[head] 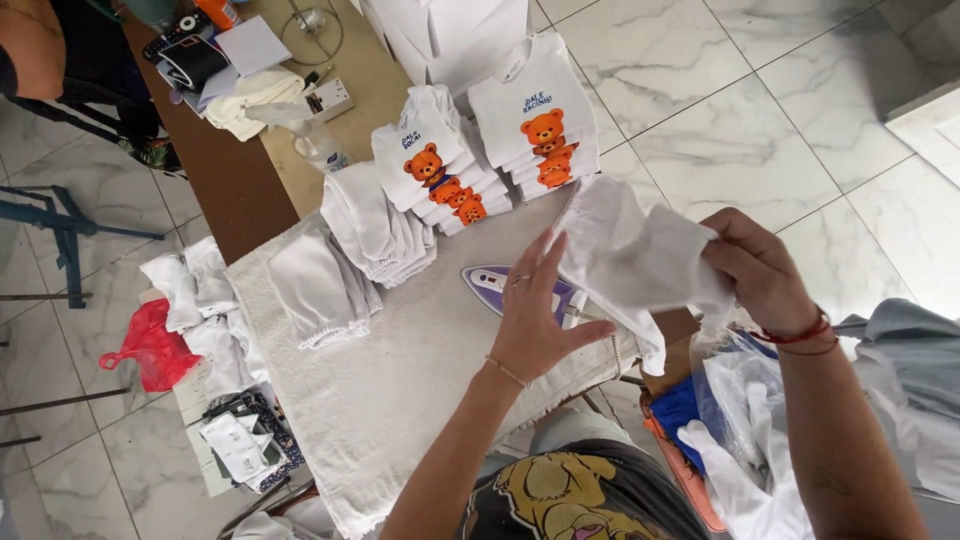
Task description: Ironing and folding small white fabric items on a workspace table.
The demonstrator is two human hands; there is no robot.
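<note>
My left hand (pixel 535 310) lies with fingers spread flat against a small white garment (pixel 625 250) that I hold up above the ironing pad. My right hand (pixel 755 270) pinches the garment's right edge. Just under the garment, a purple and white iron (pixel 505 285) rests on the white towel-covered pad (pixel 400 380). Behind it stand two piles of folded white shirts with orange bear prints (pixel 540 125) (pixel 435 165), and stacks of folded plain white pieces (pixel 375 225) (pixel 320 290).
A brown table (pixel 225 175) at the back carries a spray bottle (pixel 320 150), cloths and small items. White clothes (pixel 205 310) and a red bag (pixel 150 345) lie at left. Clear plastic bags and blue cloth (pixel 735 410) sit at right. Another person's arm shows top left.
</note>
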